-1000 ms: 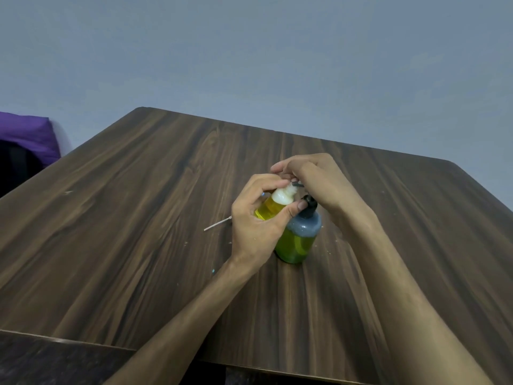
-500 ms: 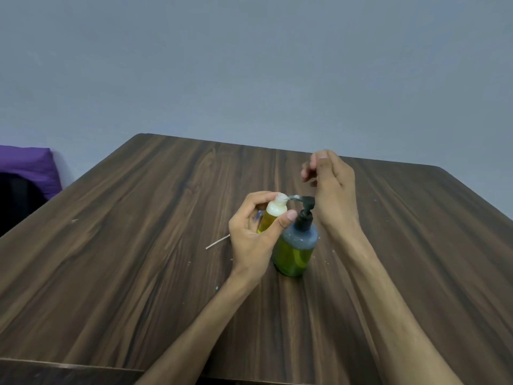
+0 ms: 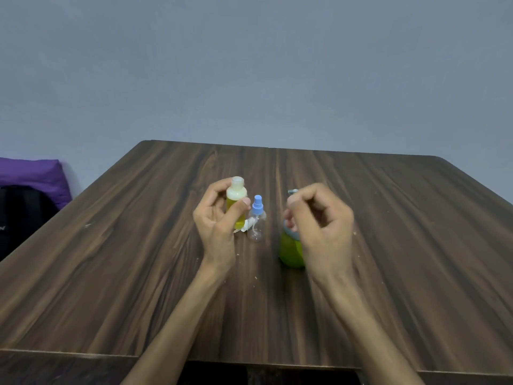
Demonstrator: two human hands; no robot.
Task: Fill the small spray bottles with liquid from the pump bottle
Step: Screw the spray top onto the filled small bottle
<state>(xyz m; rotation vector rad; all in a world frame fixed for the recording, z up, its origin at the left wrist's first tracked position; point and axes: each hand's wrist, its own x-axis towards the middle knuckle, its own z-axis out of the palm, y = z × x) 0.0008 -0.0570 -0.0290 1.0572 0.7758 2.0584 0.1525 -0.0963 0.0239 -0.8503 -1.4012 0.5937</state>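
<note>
Hiding pump bottle point(image 3: 290, 250) top, blurred right hand point(image 3: 322, 226)

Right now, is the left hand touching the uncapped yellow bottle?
Touching. The head view shows the left hand gripping the uncapped yellow bottle, thumb across its front and fingers curled behind it.

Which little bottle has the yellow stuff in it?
The capless small bottle held in the left hand has the yellow liquid. The other small bottle, with a blue spray top, stands clear and empty on the table.
</note>
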